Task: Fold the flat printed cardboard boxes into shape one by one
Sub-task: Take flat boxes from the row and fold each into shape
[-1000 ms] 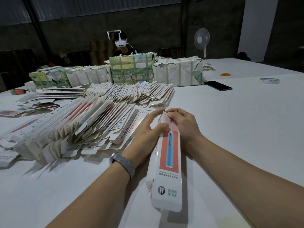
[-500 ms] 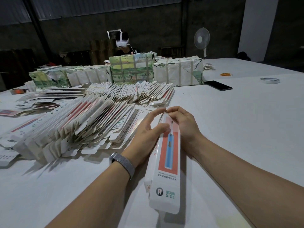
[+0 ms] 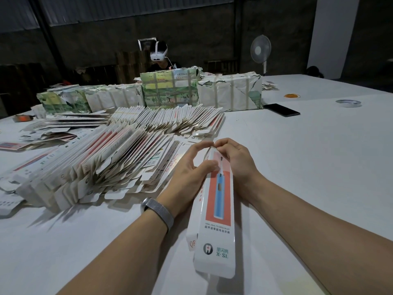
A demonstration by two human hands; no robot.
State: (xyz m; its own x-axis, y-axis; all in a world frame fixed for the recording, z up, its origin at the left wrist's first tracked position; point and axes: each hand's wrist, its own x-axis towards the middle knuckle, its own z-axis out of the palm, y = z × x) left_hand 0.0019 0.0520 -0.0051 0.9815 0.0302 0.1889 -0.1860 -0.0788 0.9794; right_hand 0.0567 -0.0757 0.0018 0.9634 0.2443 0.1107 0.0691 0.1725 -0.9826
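While hands (image 3: 214,165) pinch box (image 3: 217,211), table (image 3: 308,167) spreads rightward

left hand (image 3: 189,167) fingers lifted, arched above box (image 3: 214,220)
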